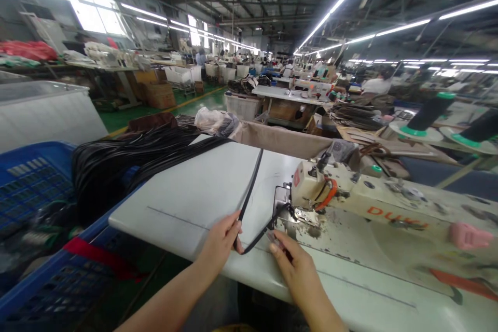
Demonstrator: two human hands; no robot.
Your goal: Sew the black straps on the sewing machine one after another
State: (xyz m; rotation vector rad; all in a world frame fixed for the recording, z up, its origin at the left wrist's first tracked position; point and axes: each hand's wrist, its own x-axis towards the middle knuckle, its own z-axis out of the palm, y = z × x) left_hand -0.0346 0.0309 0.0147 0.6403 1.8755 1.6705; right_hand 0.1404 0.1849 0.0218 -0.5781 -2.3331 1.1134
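Observation:
My left hand (224, 236) is closed on a narrow black strap (251, 194), pinching it near the front edge of the white sewing table (187, 187). One part of the strap runs away across the tabletop. Another part loops from my fingers toward the needle area of the sewing machine (350, 202). Close to that loop, my right hand (293, 259) is closed around a small tool that looks like thread snips (277, 240), mostly hidden by the fingers. Its tip lies beside the strap; whether they touch I cannot tell.
A thick bundle of black straps (116, 161) hangs over the table's left end and a blue basket (35, 181). Behind the table stands a fabric-lined bin (288, 140). Black thread cones (428, 114) stand at the right. People and workstations fill the background.

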